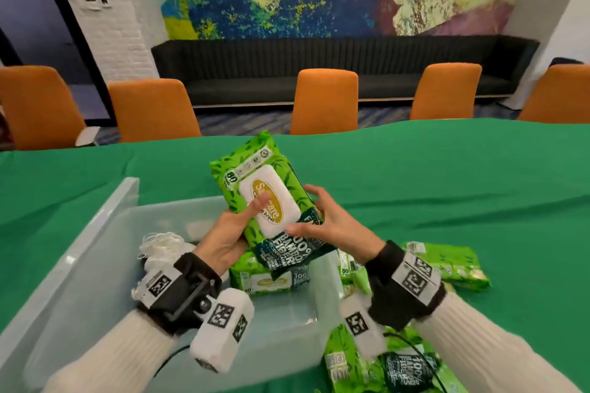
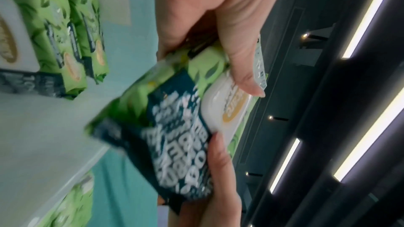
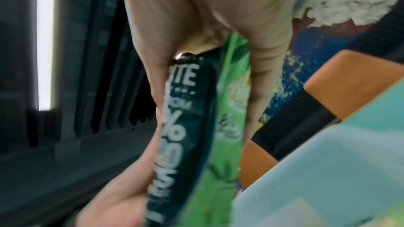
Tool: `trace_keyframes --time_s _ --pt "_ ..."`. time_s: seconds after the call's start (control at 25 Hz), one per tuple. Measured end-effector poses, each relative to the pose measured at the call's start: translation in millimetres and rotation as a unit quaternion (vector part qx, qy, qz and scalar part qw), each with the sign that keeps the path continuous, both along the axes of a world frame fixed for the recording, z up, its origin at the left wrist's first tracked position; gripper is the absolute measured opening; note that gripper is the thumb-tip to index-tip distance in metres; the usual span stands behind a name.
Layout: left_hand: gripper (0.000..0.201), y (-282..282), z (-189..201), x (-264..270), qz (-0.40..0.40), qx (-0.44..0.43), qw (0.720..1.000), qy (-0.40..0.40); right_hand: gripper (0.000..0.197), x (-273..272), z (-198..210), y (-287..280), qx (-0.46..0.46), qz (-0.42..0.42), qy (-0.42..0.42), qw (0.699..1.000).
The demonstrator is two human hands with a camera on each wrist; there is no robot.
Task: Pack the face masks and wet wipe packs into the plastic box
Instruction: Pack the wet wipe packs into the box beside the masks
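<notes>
Both hands hold one green wet wipe pack (image 1: 269, 198) above the far part of the clear plastic box (image 1: 95, 233). The pack is tilted, its white flip lid facing up and its dark-printed end pointing toward the person.

The left hand (image 1: 228, 238) grasps the pack from the left: the thumb lies across the white lid, and the fingers pass beneath the pack. In the left wrist view the thumb presses the lid and the other fingers wrap the underside. The right hand (image 1: 332, 223) grasps the right edge of the pack, thumb on the top face near the lid, fingers curled around the side. The right wrist view shows the pack edge-on, between the thumb and the fingers.

The box stands on the green table (image 1: 447, 188), left of centre. A second wet wipe pack (image 1: 271, 281) lies inside the box, against its right wall, directly below the held pack. White face masks (image 1: 159, 249) with loose ear loops lie in the left part of the box, partly hidden by the left wrist.

More green packs (image 1: 447, 265) lie on the table just right of the box, with others at the near edge. Orange chairs (image 1: 325, 99) stand along the far side of the table.
</notes>
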State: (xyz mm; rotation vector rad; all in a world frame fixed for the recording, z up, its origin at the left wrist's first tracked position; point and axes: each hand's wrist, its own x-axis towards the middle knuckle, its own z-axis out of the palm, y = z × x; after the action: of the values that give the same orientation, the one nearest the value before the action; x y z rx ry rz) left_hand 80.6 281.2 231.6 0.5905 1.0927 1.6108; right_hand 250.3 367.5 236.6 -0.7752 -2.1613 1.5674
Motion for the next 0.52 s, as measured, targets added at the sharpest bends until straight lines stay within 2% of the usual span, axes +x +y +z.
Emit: trace_keyframes --time_s 0.08,0.12,0.16,0.2,0.24,0.28,0.32,0.36,0.4,0.44,0.48,0.52 --pt "0.071 -9 8 -9 0.024 -0.016 1.0 0.012 0.092 -9 7 1 0.051 -0.02 0.007 0.998" --pt "0.085 -14 16 -18 0.048 -0.02 0.997 0.055 0.091 -9 9 5 0.069 -0.02 0.008 0.997" --pt "0.116 -18 26 -32 0.08 -0.027 0.987 0.139 0.09 -10 15 9 0.106 -0.006 -0.003 0.994" --pt "0.144 -23 36 -45 0.12 -0.046 0.953 0.274 0.089 -10 18 14 0.155 0.012 -0.03 0.987" --pt "0.153 -25 48 -53 0.139 -0.056 0.88 0.45 0.089 -12 22 19 0.2 0.033 -0.06 0.977" --pt "0.149 -25 54 -55 0.109 -0.055 0.782 0.611 0.088 -15 22 21 0.231 0.062 -0.089 0.967" --pt "0.143 -23 57 -51 0.03 -0.055 0.687 0.724 0.087 -19 22 21 0.257 0.087 -0.117 0.955" --pt "0.136 -18 57 -45 -0.071 -0.073 0.612 0.784 0.085 -26 20 21 0.28 0.104 -0.139 0.944" --pt "0.126 -14 52 -38 -0.158 -0.117 0.561 0.804 0.084 -31 17 16 0.295 0.118 -0.164 0.934" --pt "0.111 -10 43 -32 -0.207 -0.152 0.53 0.808 0.083 -35 11 13 0.309 0.128 -0.184 0.924" --pt "0.096 -7 31 -30 -0.225 -0.157 0.515 0.812 0.083 -36 7 9 0.318 0.135 -0.192 0.918" --pt "0.087 -4 21 -29 -0.227 -0.148 0.517 0.812 0.083 -34 5 9 0.321 0.137 -0.182 0.919"
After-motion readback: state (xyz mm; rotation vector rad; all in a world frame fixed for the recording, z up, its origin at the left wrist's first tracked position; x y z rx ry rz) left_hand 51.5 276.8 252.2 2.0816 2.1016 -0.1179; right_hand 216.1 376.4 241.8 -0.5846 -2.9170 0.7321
